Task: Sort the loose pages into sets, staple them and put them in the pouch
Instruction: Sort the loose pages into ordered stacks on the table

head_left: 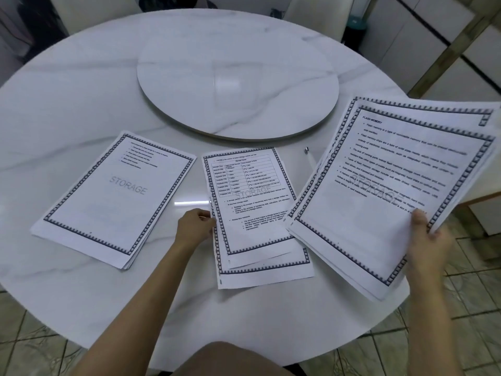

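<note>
The bench (81, 85) carries two sorted piles. The fanned sheaf (393, 185) is held above its right side. It is light and limp and will likely sag unless gripped near a lower corner, where the right hand (425, 240) clamps it, thumb on top. The left pile (116, 196) lies nearly squared. The middle pile (254, 213) is skewed, and its sheets probably slide easily. The left hand (195, 225) pinches its left edge.

The held sheaf (379, 191) covers part of the right edge of the middle pile (252, 213) and the lower end of a small white object (309, 157), too small to identify. Lines of print on the left pile (116, 196) are blurred beyond reading.
</note>
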A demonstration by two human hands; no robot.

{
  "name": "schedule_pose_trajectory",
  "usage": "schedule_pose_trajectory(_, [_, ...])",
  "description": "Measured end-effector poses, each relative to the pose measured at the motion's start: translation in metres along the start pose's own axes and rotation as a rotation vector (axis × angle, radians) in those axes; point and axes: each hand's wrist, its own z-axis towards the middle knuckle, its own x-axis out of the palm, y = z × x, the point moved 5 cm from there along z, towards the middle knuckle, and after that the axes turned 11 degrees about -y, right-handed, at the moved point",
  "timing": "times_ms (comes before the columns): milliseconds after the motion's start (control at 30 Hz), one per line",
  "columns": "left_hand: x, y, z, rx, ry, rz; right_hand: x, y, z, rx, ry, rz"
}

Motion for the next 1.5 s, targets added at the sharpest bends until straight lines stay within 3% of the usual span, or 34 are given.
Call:
schedule_pose_trajectory(200, [0.001,-0.014,-0.009,0.127,-0.079,-0.054,0.002,0.002,-0.002,-0.015,0.009,-0.011])
schedule_pose_trajectory(367, [-0.011,-0.028,-0.016,0.27,-0.244,-0.008,0.002,-0.001,-0.001,-0.041,0.024,-0.03])
schedule_pose_trajectory(800, [0.0,0.002,-0.006,0.029,-0.084,-0.144,0.01,0.008,-0.009,-0.014,0.065,0.005])
schedule_pose_trajectory(1100, [0.004,0.0,-0.002,0.024,-0.03,-0.149,0.011,0.011,-0.01,-0.013,0.06,-0.026])
schedule_pose_trajectory(1333, [-0.03,-0.01,0.0,0.268,-0.189,-0.041,0.012,0.016,-0.014,0.016,0.06,0.0])
schedule_pose_trajectory(1500, [-0.078,-0.014,0.001,0.333,-0.378,-0.065,0.02,0.022,-0.014,0.056,0.059,0.034])
